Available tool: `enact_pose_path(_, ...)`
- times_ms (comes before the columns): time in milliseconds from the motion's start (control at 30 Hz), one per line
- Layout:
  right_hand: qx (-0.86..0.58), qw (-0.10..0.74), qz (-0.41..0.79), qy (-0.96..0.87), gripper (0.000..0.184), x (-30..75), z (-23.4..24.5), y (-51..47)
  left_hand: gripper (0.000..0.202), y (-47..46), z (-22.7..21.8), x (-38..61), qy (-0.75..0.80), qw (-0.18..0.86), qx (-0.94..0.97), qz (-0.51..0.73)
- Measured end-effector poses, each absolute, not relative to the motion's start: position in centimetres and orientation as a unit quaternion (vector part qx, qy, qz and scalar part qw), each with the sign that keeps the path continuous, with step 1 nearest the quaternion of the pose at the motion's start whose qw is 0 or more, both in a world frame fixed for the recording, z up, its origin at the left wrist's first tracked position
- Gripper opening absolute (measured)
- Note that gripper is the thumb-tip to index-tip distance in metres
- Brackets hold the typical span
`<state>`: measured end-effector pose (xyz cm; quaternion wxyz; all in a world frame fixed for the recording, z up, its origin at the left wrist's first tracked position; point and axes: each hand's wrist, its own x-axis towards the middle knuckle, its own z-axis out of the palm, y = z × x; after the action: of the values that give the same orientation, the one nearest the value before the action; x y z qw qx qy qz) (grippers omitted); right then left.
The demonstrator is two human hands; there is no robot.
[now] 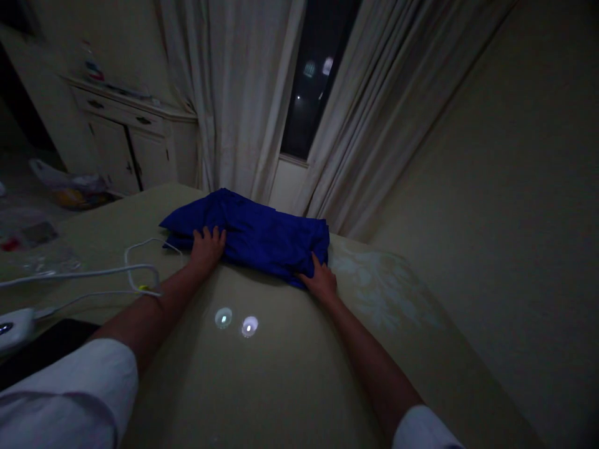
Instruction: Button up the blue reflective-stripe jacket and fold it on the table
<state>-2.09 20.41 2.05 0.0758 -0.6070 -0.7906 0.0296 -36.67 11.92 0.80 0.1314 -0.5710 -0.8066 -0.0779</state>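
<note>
L hand (208,248): fingers open, flat on folded blue cloth (248,234) | R hand (321,282): fingers open, on cloth edge | beige bedsheet (281,374) below | white cable (93,274) nr L

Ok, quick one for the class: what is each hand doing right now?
Left hand: open, fingers spread flat on the blue cloth.
Right hand: on the cloth's edge; cannot tell whether it's gripping.

Left hand (207,248) and right hand (321,280) pressed on near edge of crumpled blue cloth (250,240), mid-bed (290,380); white cable (140,274) lies left of left hand.
</note>
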Motion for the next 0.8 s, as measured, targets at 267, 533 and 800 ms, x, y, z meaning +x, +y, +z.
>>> enact_pose_path(267, -0.592, 0.132, 0.068, -0.792, 0.095, -5.1, 0.7, 26.5, 0.061, 13.5, 0.4, -37.8, -0.845, 0.105, -0.522, -0.047)
enact_pose_path(533, -0.424, 0.256, 0.247, -0.833, 0.091, 7.9, 1.2, 28.1, 0.062, 13.4, 0.8, -38.1, -0.848, 0.069, -0.525, -0.020)
enact_pose_path(800, -0.712, 0.150, -0.029, -0.685, 0.066, 40.6, -2.7, 14.8, 0.056, 15.1, 2.7, -40.4, -0.819, 0.010, -0.571, -0.064)
